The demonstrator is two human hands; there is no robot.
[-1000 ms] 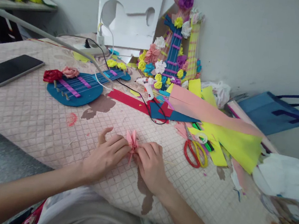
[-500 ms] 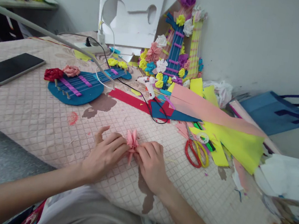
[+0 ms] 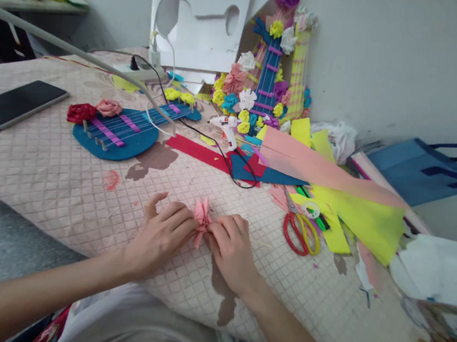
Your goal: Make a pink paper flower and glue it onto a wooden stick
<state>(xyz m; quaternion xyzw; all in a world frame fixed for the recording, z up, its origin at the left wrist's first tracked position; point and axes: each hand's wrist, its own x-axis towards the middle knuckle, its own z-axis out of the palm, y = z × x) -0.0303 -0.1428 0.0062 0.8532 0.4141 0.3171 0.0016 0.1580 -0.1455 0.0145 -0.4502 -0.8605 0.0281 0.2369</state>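
Between my hands is a small pink paper flower [image 3: 202,214], its folded petals fanning upward and a short tail pointing down toward me. My left hand [image 3: 164,235] pinches its left side, with the little finger lifted away. From the right, my right hand [image 3: 231,251] grips the same flower with thumb and fingers pressed together. The exact fingertip contact is partly hidden. Beyond them on the table lies a blue paper guitar [image 3: 132,133] with purple strips, strings and a red and a pink flower on it.
Red-and-yellow-handled scissors [image 3: 300,233] lie right of my hands. A white glue gun [image 3: 226,130] with a looping cord stands behind, near red strips [image 3: 199,152]. Pink [image 3: 317,163] and yellow sheets [image 3: 373,223] cover the right. A phone [image 3: 14,102] rests at left. Flowered guitars [image 3: 268,81] lean on the wall.
The pink flower has shifted slightly between my fingers, and its lower tail now sits a little higher. Both hands keep their hold in nearly the same place.
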